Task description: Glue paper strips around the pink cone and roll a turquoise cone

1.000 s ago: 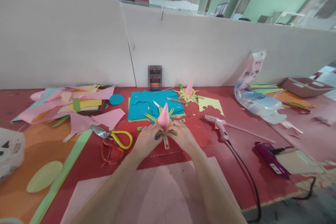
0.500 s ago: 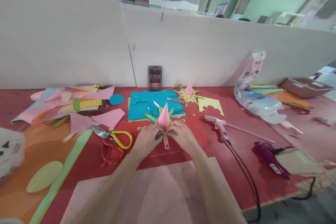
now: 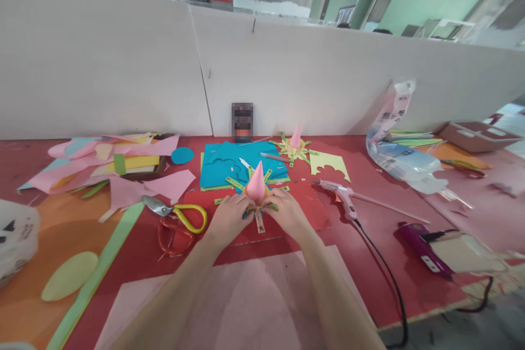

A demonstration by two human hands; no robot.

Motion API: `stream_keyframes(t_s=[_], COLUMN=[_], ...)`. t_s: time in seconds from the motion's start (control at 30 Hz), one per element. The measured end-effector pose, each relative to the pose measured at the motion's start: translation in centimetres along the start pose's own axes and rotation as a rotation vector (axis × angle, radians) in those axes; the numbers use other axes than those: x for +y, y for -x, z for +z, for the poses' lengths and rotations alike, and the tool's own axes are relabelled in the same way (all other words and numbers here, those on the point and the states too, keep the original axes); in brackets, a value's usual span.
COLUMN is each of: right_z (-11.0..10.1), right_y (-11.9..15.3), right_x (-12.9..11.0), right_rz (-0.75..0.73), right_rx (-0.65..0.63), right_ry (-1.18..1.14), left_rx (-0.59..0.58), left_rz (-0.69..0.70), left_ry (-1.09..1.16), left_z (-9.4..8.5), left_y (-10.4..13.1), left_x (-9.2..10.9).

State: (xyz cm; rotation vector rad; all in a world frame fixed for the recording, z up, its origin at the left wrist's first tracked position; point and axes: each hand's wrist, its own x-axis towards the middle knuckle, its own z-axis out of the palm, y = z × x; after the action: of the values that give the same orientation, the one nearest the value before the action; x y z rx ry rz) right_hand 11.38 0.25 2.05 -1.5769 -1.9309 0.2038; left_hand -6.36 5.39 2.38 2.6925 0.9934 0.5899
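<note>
Fingers of the left hand (image 3: 230,219) and right hand (image 3: 287,214) are closed on the near edge of the pink cone piece (image 3: 256,183), one pinch each side. It's upright at centre, over the red sheet (image 3: 315,216), green strips fanned around its base, a brown printed strip (image 3: 260,223) poking out nearside. Small bit between fingertips looks like a bow; too small to be sure.

Step in hand: probably setting or pressing that front part. Next move likely calls for an even pinch, both sides, without tipping the cone.

Around, left to right: plastic bag (image 3: 16,240), pale oval (image 3: 69,276) on orange paper, scrap pile (image 3: 74,179), scissors (image 3: 190,216) near the left hand, blue disc (image 3: 182,155), blue sheets (image 3: 213,167) just behind with a pen (image 3: 245,163) on top, second cone piece (image 3: 295,139) far side, cut yellow sheet (image 3: 330,163), glue gun (image 3: 347,202) near the right hand, power strip (image 3: 424,249). Scissors left and glue gun right crowd the elbow room; pen limits sliding farther back.
</note>
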Motion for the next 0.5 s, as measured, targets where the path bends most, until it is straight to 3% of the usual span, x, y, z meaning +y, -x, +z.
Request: stream_keyframes(t_s=[0.5], right_z=[-0.1], right_y=[0.0], right_x=[0.08], right_rz=[-0.002], right_rx=[0.005], right_ry=[0.009], left_rx=[0.015], left_rz=[0.05], left_ry=[-0.071], left_z=[-0.19], left_y=[0.05], left_x=[-0.03])
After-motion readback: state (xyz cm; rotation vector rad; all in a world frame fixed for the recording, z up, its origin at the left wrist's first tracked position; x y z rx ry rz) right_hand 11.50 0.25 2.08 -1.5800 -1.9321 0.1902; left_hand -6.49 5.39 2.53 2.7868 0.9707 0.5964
